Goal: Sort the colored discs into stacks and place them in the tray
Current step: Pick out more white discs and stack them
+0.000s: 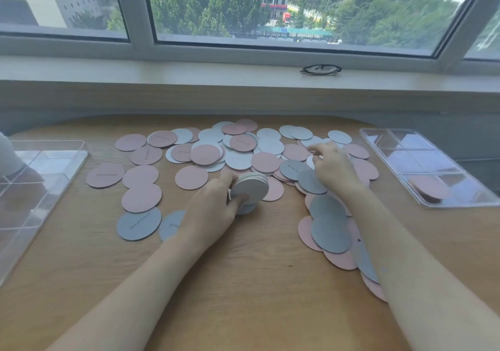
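Left hand: the left hand [216,204] grips a stack of white discs [250,188] on edge, thumb across its face, probably so gathered whites stay together while more are added
Right hand: the right hand [331,168] pinches a white disc [311,162] out of the heap, fingers curled round its rim
Loose discs: pink, white and grey discs [238,150] lie scattered and overlapping across the wooden table [257,283], most still unsorted
Right tray: the clear divided tray [430,165] at the right holds a pink stack [428,187] in its near compartment; the other compartments look free
Left tray: another clear tray [40,185] sits at the table's left edge
Open room: bare wood between the forearms; discs crowd the right forearm
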Tool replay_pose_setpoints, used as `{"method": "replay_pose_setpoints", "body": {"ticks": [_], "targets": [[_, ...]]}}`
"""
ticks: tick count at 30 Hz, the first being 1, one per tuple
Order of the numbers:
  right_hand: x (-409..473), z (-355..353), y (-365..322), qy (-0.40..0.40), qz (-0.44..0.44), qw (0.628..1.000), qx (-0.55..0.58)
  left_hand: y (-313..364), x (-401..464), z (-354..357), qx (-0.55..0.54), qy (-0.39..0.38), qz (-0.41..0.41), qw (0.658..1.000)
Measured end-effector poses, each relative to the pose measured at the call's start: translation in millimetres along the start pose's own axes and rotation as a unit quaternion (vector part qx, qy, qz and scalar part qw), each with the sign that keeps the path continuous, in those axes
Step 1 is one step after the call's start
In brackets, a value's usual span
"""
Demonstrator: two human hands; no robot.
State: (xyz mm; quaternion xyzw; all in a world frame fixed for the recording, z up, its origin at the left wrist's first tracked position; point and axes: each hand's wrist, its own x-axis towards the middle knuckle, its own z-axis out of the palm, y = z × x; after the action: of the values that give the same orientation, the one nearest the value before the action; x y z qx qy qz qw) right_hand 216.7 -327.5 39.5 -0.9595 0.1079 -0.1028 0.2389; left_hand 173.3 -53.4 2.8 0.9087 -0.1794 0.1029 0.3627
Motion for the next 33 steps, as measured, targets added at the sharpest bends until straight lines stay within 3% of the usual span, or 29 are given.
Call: {"method": "replay_pose_setpoints", "body": {"ticks": [4, 7, 13, 18, 22, 27, 30, 33], "targets": [[28.0, -17.7, 23.2, -0.12, 0.003, 0.981, -0.155, -0.7, -0.3, -2.2, -0.003, -0.005, 0.002, 1.0], [32.9, -27.5, 16.8, -0.154, -0.02, 0.959, -0.238, 1.0, -2.0, -4.1, -0.001, -0.008, 0.003, 1.0], [35.8, -35.0, 16.4, -0.191, -0.045, 0.951, -0.24, 1.0, -2.4, -5.1, -0.018, -0.007, -0.003, 1.0], [28.7, -37.0, 24.5, -0.179, -0.019, 0.978, -0.109, 0.6, -4.4, -5.4, -0.034, -0.013, -0.004, 0.999], [13.8, -41.8, 19.9, -0.095, -0.052, 0.994, 0.026, 1.5, -4.9, -5.8, -0.026, -0.008, -0.013, 1.0], [-15.6, -33.6, -1.7, -0.011, -0.133, 0.969, 0.208, 2.0, -4.5, -5.3, -0.022, -0.009, -0.019, 1.0], [-31.0, -12.8, -12.9, -0.019, -0.203, 0.95, 0.235, 2.5, -4.8, -5.9, -0.025, -0.009, -0.024, 0.999], [-39.3, 9.8, -9.3, -0.067, -0.252, 0.948, 0.182, 1.7, -4.6, -6.5, -0.028, -0.009, -0.024, 0.999]]}}
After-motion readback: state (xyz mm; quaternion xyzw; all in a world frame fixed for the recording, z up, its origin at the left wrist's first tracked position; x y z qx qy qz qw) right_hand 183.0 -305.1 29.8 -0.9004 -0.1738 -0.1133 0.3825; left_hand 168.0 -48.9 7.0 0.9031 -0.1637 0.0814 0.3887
